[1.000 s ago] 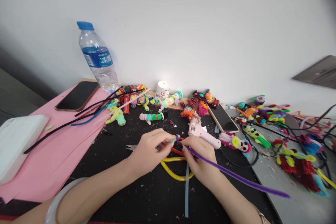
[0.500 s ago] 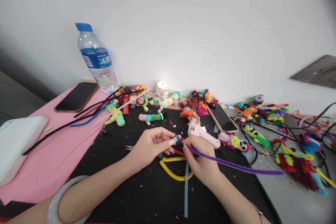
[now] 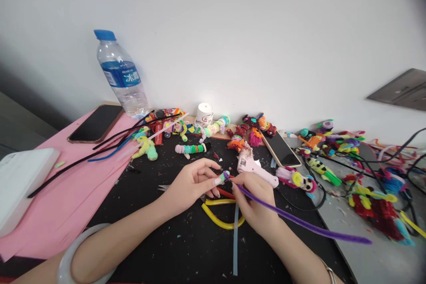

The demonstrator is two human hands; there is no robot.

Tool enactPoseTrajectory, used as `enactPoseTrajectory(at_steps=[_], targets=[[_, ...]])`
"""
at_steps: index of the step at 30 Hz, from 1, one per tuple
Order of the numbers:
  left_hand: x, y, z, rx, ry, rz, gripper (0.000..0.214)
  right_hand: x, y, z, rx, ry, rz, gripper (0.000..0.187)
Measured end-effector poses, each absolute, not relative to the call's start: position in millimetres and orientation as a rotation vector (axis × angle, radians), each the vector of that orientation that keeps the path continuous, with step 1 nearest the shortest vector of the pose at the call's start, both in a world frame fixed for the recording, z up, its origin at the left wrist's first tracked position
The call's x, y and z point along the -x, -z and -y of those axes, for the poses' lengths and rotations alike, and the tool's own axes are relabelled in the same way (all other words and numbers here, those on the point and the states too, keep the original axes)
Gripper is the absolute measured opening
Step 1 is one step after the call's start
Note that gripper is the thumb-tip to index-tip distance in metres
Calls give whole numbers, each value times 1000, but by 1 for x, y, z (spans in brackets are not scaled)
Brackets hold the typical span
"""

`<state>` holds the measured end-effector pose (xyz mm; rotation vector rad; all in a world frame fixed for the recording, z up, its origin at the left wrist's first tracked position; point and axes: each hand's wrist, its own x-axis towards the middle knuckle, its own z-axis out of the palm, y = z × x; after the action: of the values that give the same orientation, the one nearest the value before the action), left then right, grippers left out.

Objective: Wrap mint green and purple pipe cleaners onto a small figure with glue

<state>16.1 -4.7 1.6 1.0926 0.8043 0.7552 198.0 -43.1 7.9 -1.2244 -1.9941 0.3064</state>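
My left hand [image 3: 191,184] pinches a small pale green stub [image 3: 221,179] between thumb and fingertips. A purple pipe cleaner [image 3: 299,221] is coiled round the stub's tip, and its long free end trails off to the right over the table. My right hand [image 3: 253,202] grips that purple pipe cleaner close to the coil. Both hands hover above a black mat [image 3: 186,248]. Just under them lie a bent yellow pipe cleaner [image 3: 219,221], a red piece and a pale blue stick [image 3: 236,239].
A pink glue gun [image 3: 254,168] lies just behind my right hand. Several finished pipe-cleaner figures [image 3: 191,147] line the wall, with a water bottle [image 3: 121,75], a white tape roll [image 3: 204,114] and two phones [image 3: 95,123]. Pink paper [image 3: 60,195] covers the left; cables and more figures crowd the right.
The purple pipe cleaner's free end swung up and then back down to the right as my right hand turned it round the stub. My left hand's fingers opened out slightly.
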Motion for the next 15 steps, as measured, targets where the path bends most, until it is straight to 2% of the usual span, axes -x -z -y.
enactPoseTrajectory(at_steps=[9, 15], targets=[[-18, 4, 8, -1230, -752, -880, 19, -196, -7, 43, 1145, -180, 2046, 11], [-19, 2, 8, -1143, -747, -853, 24, -196, -8, 45, 1137, -394, 1965, 11]])
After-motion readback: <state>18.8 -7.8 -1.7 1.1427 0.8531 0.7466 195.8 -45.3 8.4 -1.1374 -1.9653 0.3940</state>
